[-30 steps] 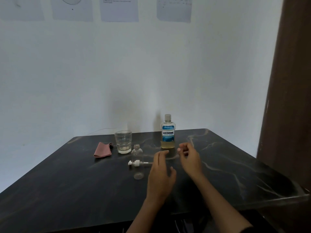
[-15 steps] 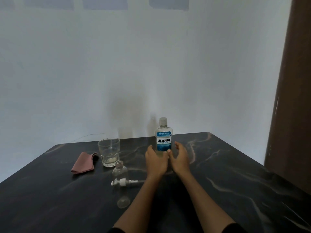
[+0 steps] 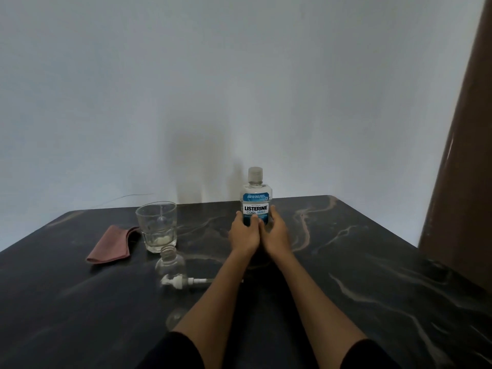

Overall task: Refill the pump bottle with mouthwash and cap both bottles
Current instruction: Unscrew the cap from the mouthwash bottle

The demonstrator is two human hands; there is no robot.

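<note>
The mouthwash bottle [image 3: 256, 198] stands upright near the table's far edge, cap on, blue and white label facing me. My left hand [image 3: 244, 233] grips its lower left side and my right hand [image 3: 275, 231] grips its lower right side, fingers wrapped round the body. The small clear pump bottle [image 3: 170, 265] stands uncapped to the left of my left forearm. Its white pump head [image 3: 177, 282] lies on the table in front of it, tube pointing right and partly hidden by my arm.
A clear drinking glass [image 3: 157, 225] with a little liquid stands behind the pump bottle. A folded reddish cloth [image 3: 113, 245] lies left of it. The dark marbled table [image 3: 372, 262] meets a pale wall; a brown door edge [image 3: 463, 155] rises at right.
Both hands reached forward from mid-table and closed round the lower part of the mouthwash bottle. The camera has tilted down and moved closer.
</note>
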